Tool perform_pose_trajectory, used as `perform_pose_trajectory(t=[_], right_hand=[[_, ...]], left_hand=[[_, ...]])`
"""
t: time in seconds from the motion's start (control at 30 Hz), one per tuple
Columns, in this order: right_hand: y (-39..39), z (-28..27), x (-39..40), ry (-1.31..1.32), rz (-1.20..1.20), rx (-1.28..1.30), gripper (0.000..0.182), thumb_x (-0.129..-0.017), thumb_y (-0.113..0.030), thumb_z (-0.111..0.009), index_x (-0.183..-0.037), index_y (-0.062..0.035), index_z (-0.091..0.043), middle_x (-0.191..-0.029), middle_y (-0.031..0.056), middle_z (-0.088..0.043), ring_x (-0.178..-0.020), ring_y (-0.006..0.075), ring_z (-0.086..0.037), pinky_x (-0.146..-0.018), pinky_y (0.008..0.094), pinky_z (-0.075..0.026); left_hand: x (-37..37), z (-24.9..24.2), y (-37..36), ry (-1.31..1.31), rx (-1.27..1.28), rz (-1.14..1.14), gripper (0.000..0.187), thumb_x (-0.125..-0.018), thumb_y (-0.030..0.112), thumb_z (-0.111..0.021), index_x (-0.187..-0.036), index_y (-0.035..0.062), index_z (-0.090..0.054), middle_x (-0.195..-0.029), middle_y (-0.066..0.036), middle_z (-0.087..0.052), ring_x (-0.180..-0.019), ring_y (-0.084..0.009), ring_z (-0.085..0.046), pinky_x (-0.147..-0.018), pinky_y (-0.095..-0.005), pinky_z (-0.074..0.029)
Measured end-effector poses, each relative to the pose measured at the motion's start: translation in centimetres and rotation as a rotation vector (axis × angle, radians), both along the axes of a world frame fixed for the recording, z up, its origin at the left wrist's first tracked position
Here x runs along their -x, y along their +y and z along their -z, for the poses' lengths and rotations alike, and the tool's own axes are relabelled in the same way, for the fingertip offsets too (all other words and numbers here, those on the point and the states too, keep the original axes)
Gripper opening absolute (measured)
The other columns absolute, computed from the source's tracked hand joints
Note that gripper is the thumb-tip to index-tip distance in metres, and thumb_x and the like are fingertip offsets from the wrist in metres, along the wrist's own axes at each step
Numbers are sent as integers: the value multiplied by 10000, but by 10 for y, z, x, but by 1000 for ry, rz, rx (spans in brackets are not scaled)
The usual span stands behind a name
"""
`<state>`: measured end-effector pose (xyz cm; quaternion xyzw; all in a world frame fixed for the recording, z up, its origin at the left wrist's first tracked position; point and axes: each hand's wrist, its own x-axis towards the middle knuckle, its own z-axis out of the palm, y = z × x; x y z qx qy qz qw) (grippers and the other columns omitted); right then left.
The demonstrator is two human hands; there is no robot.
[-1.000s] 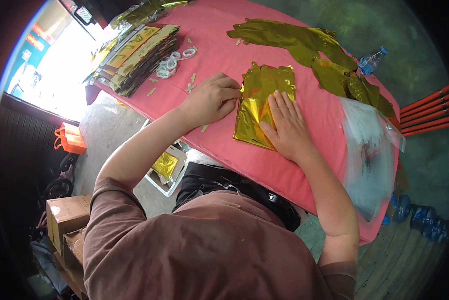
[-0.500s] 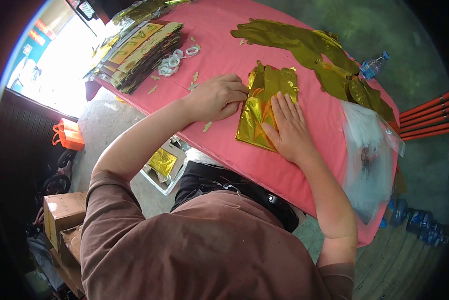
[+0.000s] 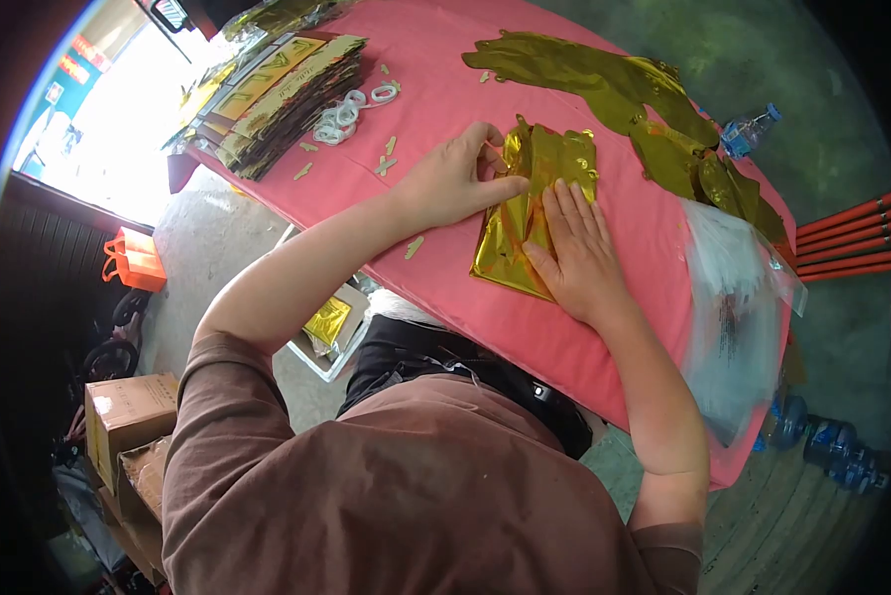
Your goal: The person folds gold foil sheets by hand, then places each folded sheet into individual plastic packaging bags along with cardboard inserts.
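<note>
A folded gold foil balloon sheet (image 3: 515, 248) lies on the pink tablecloth in front of me, creased and shiny, with small tabs along its far edge. My right hand (image 3: 576, 248) rests flat on its right side, fingers stretched out. At its left edge is my left hand (image 3: 460, 180), thumb reaching over the foil and fingers curved, with a gap between thumb and forefinger. Further back to the right, more flat gold foil balloons (image 3: 594, 84) are spread out.
Printed card packs (image 3: 282, 99) are stacked at the back left, beside white ribbon rolls (image 3: 336, 121) and small paper strips (image 3: 386, 166). Clear plastic bags (image 3: 728, 317) cover the right edge of the pink table (image 3: 644, 327). A plastic bottle (image 3: 751, 131) is beyond the far edge.
My left hand has shifted slightly right; its thumb has swung out over the foil and its fingers have opened from a closed shape. My right hand stays flat in place.
</note>
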<state>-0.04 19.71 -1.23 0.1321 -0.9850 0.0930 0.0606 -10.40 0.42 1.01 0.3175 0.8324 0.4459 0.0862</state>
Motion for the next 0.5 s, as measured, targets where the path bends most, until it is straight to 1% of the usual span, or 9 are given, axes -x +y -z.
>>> perform_pose_trajectory(t=[0.07,0.1,0.17,0.2,0.27,0.4,0.47,0.5], right_hand=[[0,1,0,-4,2,-3,652,-911,-398,-427,-1399,-6,-244,-1462,179,-217,-1368,294,-175,-1115,407,-114],[0,0,0,-3,1,2,652,-911,-398,-427,-1399,-7,-243,-1462,179,-219,-1368,294,-174,-1115,407,-114],[0,1,0,-1,3,10,651,-911,-397,-427,-1399,-8,-243,-1461,179,-220,-1368,293,-174,-1115,407,-114],[0,1,0,8,1,14,652,-909,-397,-429,-1398,-7,-245,-1460,179,-222,-1368,293,-176,-1115,407,-114],[0,2,0,16,-1,20,654,-908,-397,-432,-1397,-5,-246,-1459,179,-225,-1367,292,-177,-1115,407,-114],[0,3,0,26,0,16,654,-906,-399,-435,-1394,-3,-253,-1457,178,-230,-1366,293,-183,-1114,407,-117],[0,3,0,32,1,17,654,-906,-400,-435,-1393,-2,-255,-1457,179,-231,-1365,294,-184,-1114,408,-118],[0,2,0,28,3,15,652,-906,-400,-434,-1392,-2,-256,-1456,179,-232,-1365,294,-185,-1114,408,-119]], left_hand=[[-5,0,6,29,29,-118,473,-739,181,-674,-1105,4,-431,-888,-103,-597,-801,-173,-596,-717,-296,-482],[-4,3,7,26,29,-115,473,-739,181,-674,-1105,4,-431,-888,-103,-597,-801,-173,-596,-717,-296,-482],[-3,8,8,81,-9,-126,488,-703,111,-686,-1107,3,-433,-870,-100,-588,-771,-177,-586,-705,-295,-482],[-3,10,8,79,-6,-125,488,-703,111,-686,-1107,3,-433,-870,-100,-588,-771,-177,-586,-705,-295,-482],[-5,10,8,91,5,-137,481,-691,63,-672,-1105,4,-434,-856,-95,-582,-745,-181,-577,-695,-303,-481],[-4,16,8,128,-27,-115,474,-686,55,-658,-1102,6,-435,-875,-100,-561,-735,-193,-567,-686,-314,-482],[-5,21,9,319,-87,-132,465,-689,48,-645,-1100,7,-433,-889,-111,-532,-744,-224,-560,-690,-323,-481],[-5,22,8,320,-86,-130,465,-689,48,-645,-1100,7,-433,-889,-111,-532,-744,-224,-560,-690,-323,-481]])
